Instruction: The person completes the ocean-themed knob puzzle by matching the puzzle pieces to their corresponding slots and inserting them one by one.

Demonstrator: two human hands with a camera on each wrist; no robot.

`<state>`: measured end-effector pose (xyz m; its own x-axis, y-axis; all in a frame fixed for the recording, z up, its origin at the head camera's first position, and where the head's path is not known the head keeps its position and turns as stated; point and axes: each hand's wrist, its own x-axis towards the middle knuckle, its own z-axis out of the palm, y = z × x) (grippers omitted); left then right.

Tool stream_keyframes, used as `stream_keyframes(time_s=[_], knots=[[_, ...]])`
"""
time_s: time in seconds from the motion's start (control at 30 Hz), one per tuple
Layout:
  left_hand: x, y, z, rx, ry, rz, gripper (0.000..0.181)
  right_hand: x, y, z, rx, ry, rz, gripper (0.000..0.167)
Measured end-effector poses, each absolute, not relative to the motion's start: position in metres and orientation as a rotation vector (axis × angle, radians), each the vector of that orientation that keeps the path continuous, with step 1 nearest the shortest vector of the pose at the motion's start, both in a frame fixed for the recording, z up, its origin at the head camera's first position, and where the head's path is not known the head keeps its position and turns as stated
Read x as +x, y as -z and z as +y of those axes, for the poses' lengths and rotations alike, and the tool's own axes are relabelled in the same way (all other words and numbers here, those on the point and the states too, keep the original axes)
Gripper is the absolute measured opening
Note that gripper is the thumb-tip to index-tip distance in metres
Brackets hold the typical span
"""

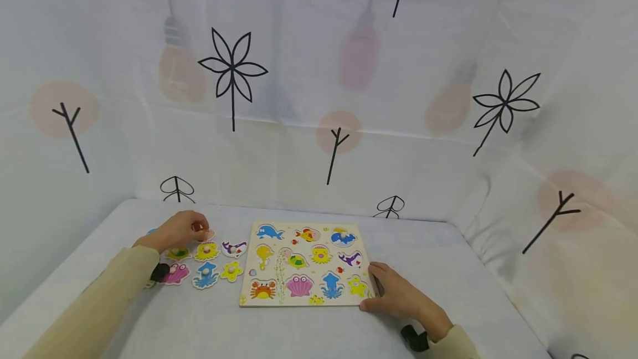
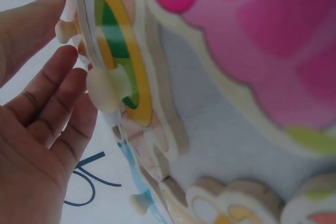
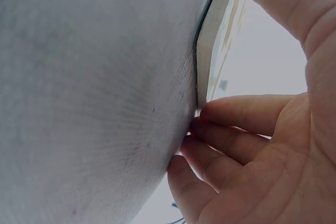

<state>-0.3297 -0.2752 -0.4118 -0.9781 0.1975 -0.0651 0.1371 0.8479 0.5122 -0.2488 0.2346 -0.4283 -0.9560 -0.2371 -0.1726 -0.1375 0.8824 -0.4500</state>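
My left hand (image 1: pixel 181 230) is over the loose knobbed puzzle pieces left of the board. In the left wrist view its thumb and fingers lie spread about a small wooden knob (image 2: pixel 65 31); no firm pinch shows. Near it lie a turtle piece (image 1: pixel 178 254), a yellow octopus piece (image 1: pixel 206 251) and a pink shell piece (image 1: pixel 176 274). My right hand (image 1: pixel 399 292) touches the wooden sea-animal puzzle board (image 1: pixel 279 302) at its right front corner, thumb at the front edge, fingers along the side. A blue whale piece (image 1: pixel 343 238) appears seated in the board's far right recess.
A purple whale piece (image 1: pixel 233 249), a blue squid piece (image 1: pixel 205 276) and a yellow starfish piece (image 1: pixel 231 271) lie between the left hand and the board. White patterned cloth (image 1: pixel 289 165) rises behind the white table (image 1: pixel 279 337).
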Motion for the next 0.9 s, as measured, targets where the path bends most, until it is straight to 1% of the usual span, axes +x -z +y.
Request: stream_keyframes(time_s=[0.1, 0.47, 0.9], knots=[[-0.3290, 0.4126, -0.2757, 0.260, -0.799, 2.912, 0.017, -0.2487, 0.4289, 0.2352, -0.284, 0.657, 2.824, 0.098], [-0.3294, 0.4151, -0.2760, 0.210, -0.804, 2.902, 0.009, -0.2498, 0.4280, 0.2349, -0.271, 0.643, 2.817, 0.099], [-0.3321, 0.4105, -0.2747, 0.248, -0.785, 2.934, 0.005, -0.2501, 0.4285, 0.2346, -0.258, 0.650, 2.815, 0.099]])
